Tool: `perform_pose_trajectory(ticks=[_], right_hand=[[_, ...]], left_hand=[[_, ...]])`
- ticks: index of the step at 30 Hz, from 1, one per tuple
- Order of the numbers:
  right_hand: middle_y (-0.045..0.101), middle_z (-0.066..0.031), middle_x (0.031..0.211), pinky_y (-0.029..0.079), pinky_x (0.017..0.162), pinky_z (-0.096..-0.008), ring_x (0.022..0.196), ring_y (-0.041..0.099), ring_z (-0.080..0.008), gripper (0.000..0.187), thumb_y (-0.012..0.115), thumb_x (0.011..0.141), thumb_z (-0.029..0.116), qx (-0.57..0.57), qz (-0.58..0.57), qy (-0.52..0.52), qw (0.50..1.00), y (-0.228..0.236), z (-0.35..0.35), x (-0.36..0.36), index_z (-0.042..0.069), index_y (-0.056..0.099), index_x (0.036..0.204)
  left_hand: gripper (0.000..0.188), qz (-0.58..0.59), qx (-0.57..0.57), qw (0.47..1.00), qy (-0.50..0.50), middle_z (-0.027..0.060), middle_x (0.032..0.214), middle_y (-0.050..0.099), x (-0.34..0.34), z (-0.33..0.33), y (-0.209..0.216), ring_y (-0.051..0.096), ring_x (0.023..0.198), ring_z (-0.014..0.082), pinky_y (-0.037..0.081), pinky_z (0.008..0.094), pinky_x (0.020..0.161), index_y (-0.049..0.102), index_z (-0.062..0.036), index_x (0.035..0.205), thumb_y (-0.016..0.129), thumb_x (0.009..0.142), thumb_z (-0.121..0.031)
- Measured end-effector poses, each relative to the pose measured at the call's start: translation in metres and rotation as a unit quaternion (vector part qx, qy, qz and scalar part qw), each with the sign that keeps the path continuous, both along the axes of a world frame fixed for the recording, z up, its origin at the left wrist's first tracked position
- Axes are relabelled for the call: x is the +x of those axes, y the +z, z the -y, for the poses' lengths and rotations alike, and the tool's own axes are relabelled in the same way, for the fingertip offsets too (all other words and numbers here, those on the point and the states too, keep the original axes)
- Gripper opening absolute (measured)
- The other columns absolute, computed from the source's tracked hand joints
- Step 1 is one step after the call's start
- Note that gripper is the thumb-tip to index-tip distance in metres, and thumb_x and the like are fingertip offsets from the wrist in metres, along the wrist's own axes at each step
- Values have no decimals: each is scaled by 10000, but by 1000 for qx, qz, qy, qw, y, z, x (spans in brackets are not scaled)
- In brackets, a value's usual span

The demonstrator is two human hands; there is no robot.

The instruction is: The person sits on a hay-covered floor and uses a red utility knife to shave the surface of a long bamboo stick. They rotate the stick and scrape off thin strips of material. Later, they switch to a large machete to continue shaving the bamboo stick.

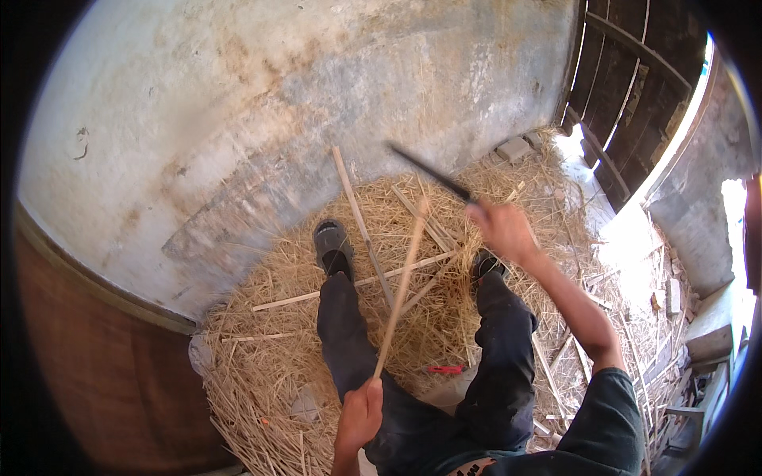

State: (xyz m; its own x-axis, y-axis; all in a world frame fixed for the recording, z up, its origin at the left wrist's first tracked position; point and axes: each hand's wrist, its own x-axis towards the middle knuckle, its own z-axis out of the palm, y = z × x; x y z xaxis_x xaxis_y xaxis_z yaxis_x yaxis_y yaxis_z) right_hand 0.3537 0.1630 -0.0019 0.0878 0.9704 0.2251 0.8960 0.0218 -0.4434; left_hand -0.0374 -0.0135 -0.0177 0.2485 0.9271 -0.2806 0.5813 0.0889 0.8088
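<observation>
My left hand, low in the picture over my thigh, is closed round the lower end of a long pale bamboo strip. The strip slants up and away, and its far end is blurred. Raised at the right, my right hand grips the handle of a long dark knife. Its blade points up and to the left, past the strip's far end and apart from it, smeared by motion. Several more bamboo strips lie crossed between and beyond my feet.
Straw and shavings cover the floor round my shoes. A small red tool lies between my legs. Ahead stands a stained plaster wall, with bricks at its foot. A plank door is at the right, a brown panel at the left.
</observation>
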Motion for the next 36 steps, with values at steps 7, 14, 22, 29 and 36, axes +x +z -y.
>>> perform_pose_trajectory(ticks=[7, 14, 22, 29, 36], right_hand=[[563, -160, 601, 468, 558, -463, 548, 566, -301, 553, 496, 1125, 463, 69, -117, 13, 991, 8, 23, 0, -19, 680, 928], [619, -152, 661, 510, 535, -436, 559, 632, -355, 403, 630, 1052, 447, 150, -54, 186, 970, 2, 54, -33, 53, 642, 968], [572, -87, 628, 476, 484, -437, 504, 592, -285, 414, 659, 1018, 491, 166, 90, 285, 940, -14, 61, -51, 80, 641, 969], [691, -229, 741, 553, 730, -491, 690, 699, -317, 587, 428, 1135, 444, 52, -21, -200, 978, -60, -42, 126, -34, 740, 994], [582, -115, 606, 484, 659, -459, 609, 618, -264, 746, 434, 1093, 609, 15, -314, -239, 919, -189, -17, 204, -3, 606, 702]], left_hand=[[535, 255, -222, 941, 3, -42, 619, 310, -22, 4, -9, 282, 532, 70, 234, 276, 485, 349, -128, 787, 314, 1166, -504], [473, 150, -60, 987, -4, 49, 605, 430, -19, -5, -22, 419, 529, 176, 337, 347, 513, 475, -41, 844, 376, 1174, -366], [417, -98, 100, 990, 31, 241, 610, 531, 22, 5, 12, 591, 572, 458, 421, 493, 544, 622, 38, 952, 438, 1143, -283], [408, -76, 71, 994, 30, 153, 601, 535, -29, 21, 2, 576, 550, 286, 435, 457, 562, 619, 8, 930, 477, 1134, -314], [371, 70, 174, 908, 374, -26, 680, 407, -157, 3, -66, 365, 599, 90, 303, 303, 534, 542, -65, 876, 515, 1146, -319]])
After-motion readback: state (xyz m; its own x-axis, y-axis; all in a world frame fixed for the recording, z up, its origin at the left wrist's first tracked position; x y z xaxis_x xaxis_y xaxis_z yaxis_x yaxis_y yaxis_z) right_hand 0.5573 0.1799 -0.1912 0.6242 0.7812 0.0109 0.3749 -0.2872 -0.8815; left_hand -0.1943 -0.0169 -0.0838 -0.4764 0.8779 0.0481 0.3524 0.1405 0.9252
